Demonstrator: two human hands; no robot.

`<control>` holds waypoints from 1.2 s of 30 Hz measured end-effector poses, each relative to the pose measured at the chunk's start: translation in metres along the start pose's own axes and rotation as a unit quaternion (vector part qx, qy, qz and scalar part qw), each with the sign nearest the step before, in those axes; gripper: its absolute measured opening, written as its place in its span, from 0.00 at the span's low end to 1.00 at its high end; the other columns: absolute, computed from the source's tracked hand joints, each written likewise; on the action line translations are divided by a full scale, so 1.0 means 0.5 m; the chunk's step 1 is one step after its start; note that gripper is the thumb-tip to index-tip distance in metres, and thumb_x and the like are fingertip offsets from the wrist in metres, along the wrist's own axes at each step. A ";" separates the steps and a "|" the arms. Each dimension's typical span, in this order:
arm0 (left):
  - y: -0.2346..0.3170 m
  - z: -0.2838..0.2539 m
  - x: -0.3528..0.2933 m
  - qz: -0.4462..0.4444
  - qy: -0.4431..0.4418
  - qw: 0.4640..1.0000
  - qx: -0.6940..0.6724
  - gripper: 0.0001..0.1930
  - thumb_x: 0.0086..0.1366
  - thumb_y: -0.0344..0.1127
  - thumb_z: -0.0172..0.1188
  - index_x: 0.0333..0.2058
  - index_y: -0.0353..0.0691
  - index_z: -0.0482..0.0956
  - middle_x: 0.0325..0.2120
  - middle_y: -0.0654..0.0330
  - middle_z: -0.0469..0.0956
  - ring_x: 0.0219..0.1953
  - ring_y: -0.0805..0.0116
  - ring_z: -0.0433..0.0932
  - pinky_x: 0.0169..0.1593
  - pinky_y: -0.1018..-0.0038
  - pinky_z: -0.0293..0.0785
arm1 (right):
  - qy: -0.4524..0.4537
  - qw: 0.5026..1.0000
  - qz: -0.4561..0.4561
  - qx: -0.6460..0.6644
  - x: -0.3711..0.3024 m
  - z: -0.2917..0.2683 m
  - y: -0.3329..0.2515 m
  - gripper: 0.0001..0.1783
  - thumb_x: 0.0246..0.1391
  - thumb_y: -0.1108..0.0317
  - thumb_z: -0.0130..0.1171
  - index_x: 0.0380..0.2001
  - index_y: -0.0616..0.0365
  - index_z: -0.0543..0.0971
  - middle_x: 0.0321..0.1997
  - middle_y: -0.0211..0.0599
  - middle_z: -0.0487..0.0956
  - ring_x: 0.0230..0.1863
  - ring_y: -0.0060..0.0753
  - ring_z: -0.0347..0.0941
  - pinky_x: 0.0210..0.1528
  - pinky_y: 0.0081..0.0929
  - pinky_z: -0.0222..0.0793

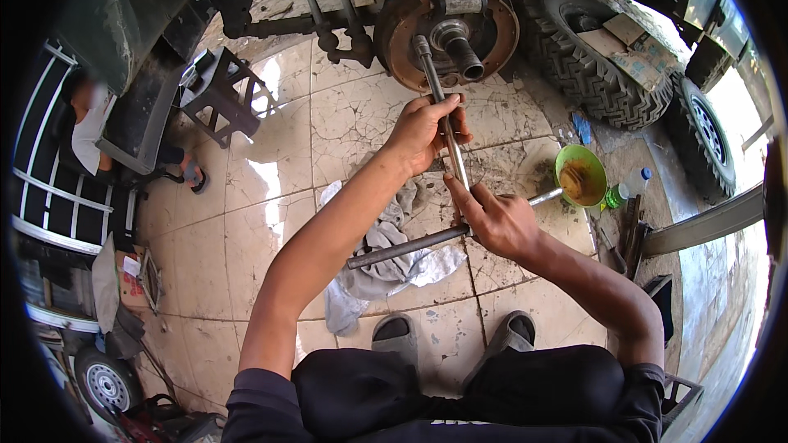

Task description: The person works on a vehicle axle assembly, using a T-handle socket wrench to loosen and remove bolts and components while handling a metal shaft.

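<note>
A long chrome socket wrench (454, 148) runs from the brake assembly (394, 41) back toward me, its socket end against the rusty backing plate left of the hub spindle (464, 57). My left hand (427, 131) is closed around the shaft's middle. Nearer me, my right hand (501, 221) grips the wrench where a crossbar meets the shaft, index finger stretched along the shaft. Leftward from that hand the crossbar shows as a dark pipe (406, 248); its shiny end (546, 196) shows on the right. Part of the joint is hidden under my right hand.
Grey rags (386, 267) lie on the cracked tile floor under the pipe. Right are a green bowl (580, 175), a bottle (639, 180) and large tyres (595, 66). Left are a dark stool (223, 94) and a seated person (90, 127). Steering rods (328, 16) hang beside the brake.
</note>
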State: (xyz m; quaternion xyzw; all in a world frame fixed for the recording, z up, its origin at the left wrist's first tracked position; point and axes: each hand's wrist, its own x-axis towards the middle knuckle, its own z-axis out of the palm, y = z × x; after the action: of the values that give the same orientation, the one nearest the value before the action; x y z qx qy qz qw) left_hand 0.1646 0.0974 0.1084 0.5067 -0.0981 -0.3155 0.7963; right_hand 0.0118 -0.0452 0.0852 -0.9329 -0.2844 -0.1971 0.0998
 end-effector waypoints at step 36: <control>-0.006 -0.055 0.065 0.014 -0.057 0.984 0.167 0.29 0.73 0.59 0.34 0.50 0.40 0.72 0.34 0.59 0.80 0.38 0.73 0.78 0.41 0.71 0.75 | -0.228 0.939 -0.116 -0.228 0.129 -0.106 0.048 0.14 0.51 0.68 0.55 0.40 0.64 0.76 0.20 0.34 0.79 0.21 0.35 0.80 0.20 0.31 0.75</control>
State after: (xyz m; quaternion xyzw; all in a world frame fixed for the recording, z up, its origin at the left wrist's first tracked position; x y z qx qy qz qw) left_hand 0.2017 0.0972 0.0875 0.6124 -0.2022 -0.3117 0.6978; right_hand 0.0580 -0.0488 0.1587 -0.9112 -0.3531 -0.0484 -0.2068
